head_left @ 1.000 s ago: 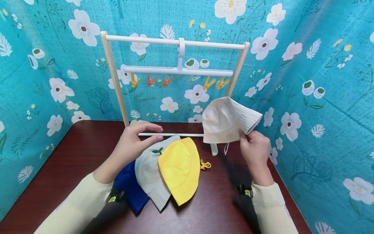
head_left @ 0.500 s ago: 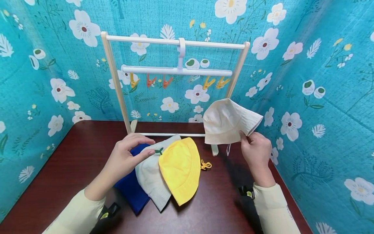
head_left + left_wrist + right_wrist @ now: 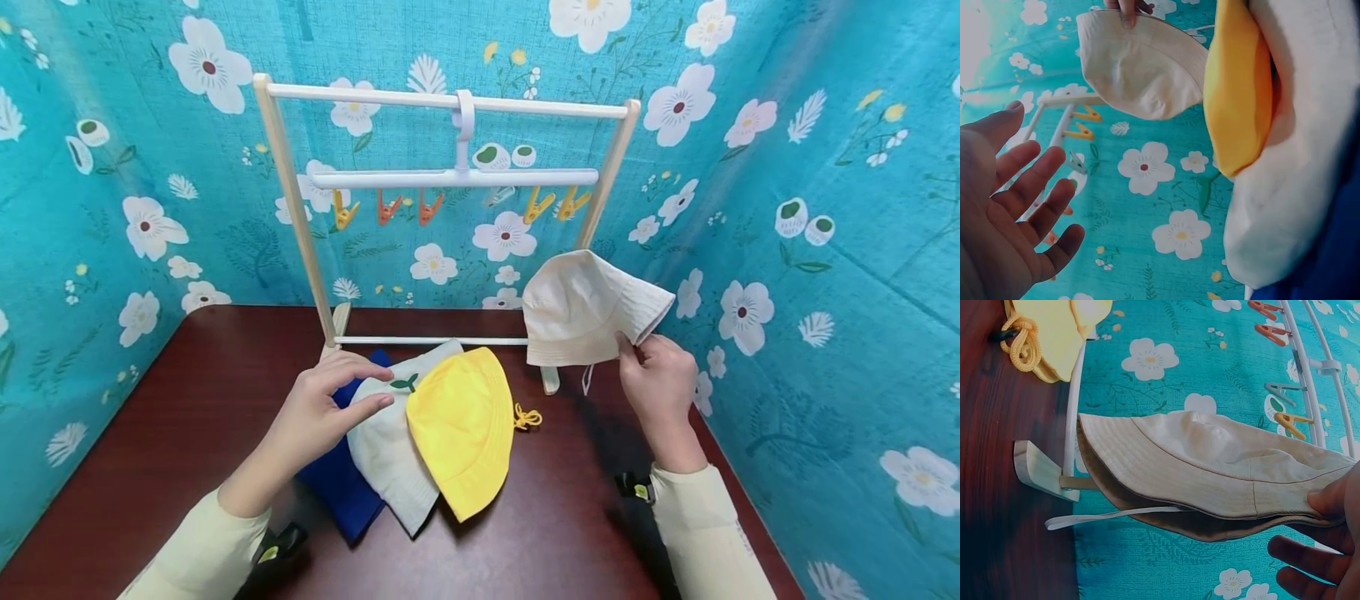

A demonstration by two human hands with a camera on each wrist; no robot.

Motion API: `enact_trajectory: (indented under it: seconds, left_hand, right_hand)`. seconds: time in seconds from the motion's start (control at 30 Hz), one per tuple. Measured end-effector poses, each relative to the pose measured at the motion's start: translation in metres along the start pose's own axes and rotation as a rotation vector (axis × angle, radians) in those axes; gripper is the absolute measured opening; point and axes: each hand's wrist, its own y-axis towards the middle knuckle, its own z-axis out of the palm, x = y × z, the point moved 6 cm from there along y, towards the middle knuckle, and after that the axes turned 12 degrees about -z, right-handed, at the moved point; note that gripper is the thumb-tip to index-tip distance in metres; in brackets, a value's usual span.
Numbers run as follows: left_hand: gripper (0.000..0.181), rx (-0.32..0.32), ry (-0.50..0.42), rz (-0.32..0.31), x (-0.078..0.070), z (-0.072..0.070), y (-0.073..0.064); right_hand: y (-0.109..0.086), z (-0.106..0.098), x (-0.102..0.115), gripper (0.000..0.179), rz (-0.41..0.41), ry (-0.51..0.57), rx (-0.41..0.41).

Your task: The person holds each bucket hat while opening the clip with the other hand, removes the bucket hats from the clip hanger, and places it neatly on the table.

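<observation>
A cream bucket hat (image 3: 573,308) is held up off the table by my right hand (image 3: 660,383), whose thumb and fingers pinch its brim. In the right wrist view a pale cord (image 3: 1110,517) dangles from the hat. My left hand (image 3: 322,404) hovers by the stacked hats, fingers extended, holding nothing; the left wrist view shows its bare palm. A yellow hat (image 3: 465,433) with a yellow cord (image 3: 527,417) lies over a pale grey hat (image 3: 386,437) with a green sprout. Beneath these sits a dark blue hat (image 3: 345,483), partly covered.
A wooden rack (image 3: 288,196) stands behind the hats. From its top bar hangs a white hanger (image 3: 420,178) carrying orange clips (image 3: 388,208), yellow clips (image 3: 537,207) and a pale clip (image 3: 1284,392). Flowered cloth (image 3: 840,333) walls the dark red table (image 3: 187,433).
My left hand has drawn back left and down, away from the rack's lower bar toward the blue hat. The right hand and the cream hat have barely moved.
</observation>
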Motion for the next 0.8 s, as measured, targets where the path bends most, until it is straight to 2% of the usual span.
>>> enact_trajectory:
  seconds: [0.27, 0.43, 0.57, 0.8]
  left_hand:
    - [0.029, -0.004, 0.004, -0.002, 0.01, -0.001, 0.0]
    - [0.029, -0.017, 0.007, -0.008, 0.013, -0.004, 0.0]
    - [0.028, -0.025, 0.027, -0.025, 0.017, -0.009, 0.001]
    - [0.034, -0.044, 0.069, -0.05, 0.019, -0.024, 0.003]
  right_hand:
    - [0.005, 0.004, -0.004, 0.025, -0.021, -0.005, -0.013]
    - [0.003, 0.006, -0.004, 0.027, -0.065, -0.046, -0.007]
    - [-0.001, 0.012, -0.003, 0.027, -0.104, -0.088, 0.006]
    - [-0.009, 0.029, -0.003, 0.026, -0.133, -0.055, 0.05]
